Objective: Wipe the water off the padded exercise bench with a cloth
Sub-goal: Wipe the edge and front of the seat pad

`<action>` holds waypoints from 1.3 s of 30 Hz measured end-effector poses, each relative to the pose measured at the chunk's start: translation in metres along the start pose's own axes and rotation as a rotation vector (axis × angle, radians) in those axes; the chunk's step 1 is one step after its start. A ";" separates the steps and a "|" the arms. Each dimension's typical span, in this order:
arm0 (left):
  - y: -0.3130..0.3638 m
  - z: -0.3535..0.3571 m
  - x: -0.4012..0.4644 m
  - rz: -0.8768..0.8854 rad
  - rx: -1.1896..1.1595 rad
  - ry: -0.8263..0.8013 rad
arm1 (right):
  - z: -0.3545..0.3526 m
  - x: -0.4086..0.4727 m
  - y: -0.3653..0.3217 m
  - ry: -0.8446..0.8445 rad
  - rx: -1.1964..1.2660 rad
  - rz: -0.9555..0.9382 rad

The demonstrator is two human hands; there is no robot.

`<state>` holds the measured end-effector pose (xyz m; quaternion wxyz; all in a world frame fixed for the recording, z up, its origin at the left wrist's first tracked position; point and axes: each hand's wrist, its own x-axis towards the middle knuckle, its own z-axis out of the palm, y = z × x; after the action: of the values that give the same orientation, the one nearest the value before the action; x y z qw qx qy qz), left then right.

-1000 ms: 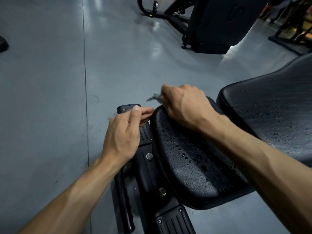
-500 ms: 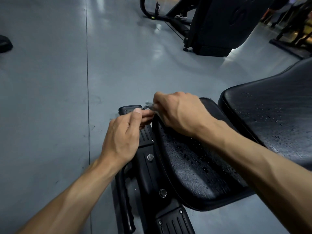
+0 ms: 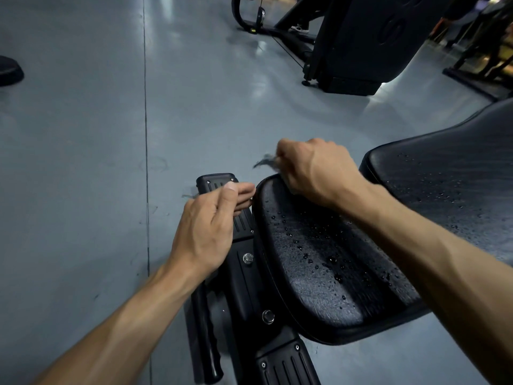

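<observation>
The black padded seat of the bench carries many water drops, mostly along its left and middle. The back pad to the right is also speckled with drops. My right hand is over the seat's far tip and grips a small grey cloth, which sticks out to the left, blurred. Most of the cloth is hidden in the fist. My left hand hovers beside the seat's left edge, over the bench frame. Its fingers are curled with the thumb on them, and I see nothing in it.
The black bench frame with bolts and ribbed foot plates runs under and left of the seat. A large black gym machine stands on the grey floor far ahead. A dark round object lies at the far left.
Half a second ago both hands met at the seat's tip with the cloth between them. Now my right hand has pulled up and right with the cloth, away from my left hand.
</observation>
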<state>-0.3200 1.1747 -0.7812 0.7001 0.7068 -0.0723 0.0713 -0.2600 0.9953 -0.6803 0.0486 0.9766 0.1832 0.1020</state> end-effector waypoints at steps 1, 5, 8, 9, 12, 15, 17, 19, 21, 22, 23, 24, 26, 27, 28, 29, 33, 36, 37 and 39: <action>0.001 0.000 -0.001 0.001 0.005 -0.002 | -0.002 0.003 0.008 0.007 -0.002 0.050; 0.002 -0.002 0.000 -0.006 0.011 -0.010 | 0.001 -0.003 -0.003 0.016 0.054 0.002; 0.002 -0.001 0.000 -0.009 0.012 -0.006 | 0.003 -0.016 -0.026 -0.009 0.069 -0.136; 0.002 -0.001 0.000 -0.012 0.005 -0.002 | 0.002 -0.017 -0.026 -0.013 0.066 -0.144; 0.003 0.001 -0.002 -0.019 0.004 0.003 | -0.003 -0.007 -0.006 -0.007 0.030 -0.027; 0.004 0.001 -0.003 -0.015 0.011 0.002 | -0.006 0.000 0.010 -0.006 0.021 0.074; 0.004 0.001 -0.003 -0.013 0.019 0.000 | -0.004 -0.003 0.003 0.005 0.048 0.027; 0.004 0.000 -0.003 -0.018 0.022 0.001 | 0.000 -0.011 -0.011 0.012 0.071 -0.067; 0.003 0.000 -0.003 -0.022 0.022 0.008 | 0.002 -0.019 -0.021 -0.006 0.080 -0.162; 0.003 -0.001 -0.003 -0.024 0.023 0.010 | 0.001 -0.020 -0.021 -0.015 0.072 -0.179; 0.004 0.000 -0.003 -0.024 0.025 0.008 | -0.001 -0.019 -0.018 -0.017 0.058 -0.168; 0.004 0.000 -0.003 -0.025 0.026 0.006 | -0.003 -0.016 -0.012 -0.011 0.049 -0.135; 0.005 0.001 -0.005 -0.023 0.026 0.005 | -0.006 -0.009 -0.001 0.011 0.038 -0.042; 0.005 0.001 -0.005 -0.023 0.022 0.005 | -0.007 -0.008 0.001 0.021 0.035 -0.012; 0.006 0.001 -0.005 -0.025 0.019 0.006 | -0.006 -0.008 0.000 0.026 0.035 -0.008; 0.007 0.001 -0.005 -0.029 0.017 0.009 | -0.005 -0.010 -0.005 0.024 0.038 -0.028; 0.009 -0.002 -0.005 -0.037 0.010 0.039 | 0.001 -0.025 -0.027 -0.027 0.057 -0.196; 0.007 -0.004 -0.006 -0.031 0.019 0.056 | -0.004 -0.017 -0.015 -0.007 0.024 -0.127; 0.006 -0.004 -0.006 -0.028 0.018 0.061 | -0.006 -0.013 -0.009 0.003 0.014 -0.085; 0.005 -0.003 -0.006 -0.026 0.017 0.070 | -0.007 -0.010 -0.004 0.018 0.030 -0.055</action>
<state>-0.3271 1.1780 -0.7780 0.6969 0.7108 -0.0379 0.0876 -0.2716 0.9953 -0.6759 0.0353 0.9708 0.2121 0.1065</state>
